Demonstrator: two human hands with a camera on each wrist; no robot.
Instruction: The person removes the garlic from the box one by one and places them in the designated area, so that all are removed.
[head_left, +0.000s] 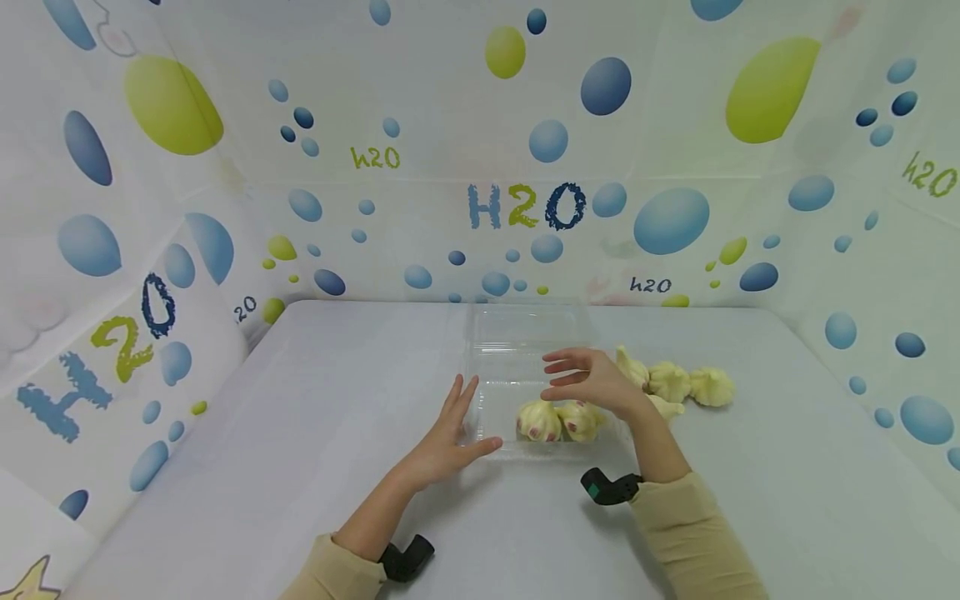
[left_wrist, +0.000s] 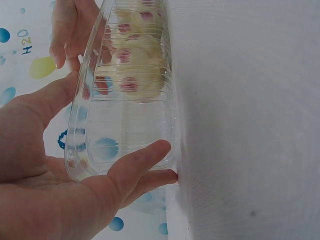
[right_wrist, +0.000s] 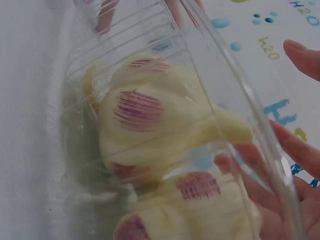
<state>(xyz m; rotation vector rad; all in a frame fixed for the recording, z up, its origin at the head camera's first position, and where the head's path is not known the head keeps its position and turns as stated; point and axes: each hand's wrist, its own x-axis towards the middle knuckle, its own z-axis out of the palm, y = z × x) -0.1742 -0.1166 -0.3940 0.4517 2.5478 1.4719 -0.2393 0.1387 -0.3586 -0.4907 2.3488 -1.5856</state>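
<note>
A clear plastic clamshell box [head_left: 517,452] stands on the table with two garlic bulbs [head_left: 538,422] visible in its front tray, toward the right side. My left hand [head_left: 446,450] is at the box's left end, fingers spread along its wall and thumb by the front corner; the left wrist view shows them against the plastic. Above the bulbs hovers my right hand [head_left: 600,383], its fingers loosely bent and nothing seen between them. Through the ribbed wall, purple-streaked garlic [right_wrist: 137,110] shows close up in the right wrist view.
The open lid [head_left: 525,323] lies back toward the rear of the table. Right of the box, several more garlic bulbs [head_left: 669,382] sit in a group, partly behind my right hand and forearm. A patterned cloth [head_left: 420,225] hangs behind the table.
</note>
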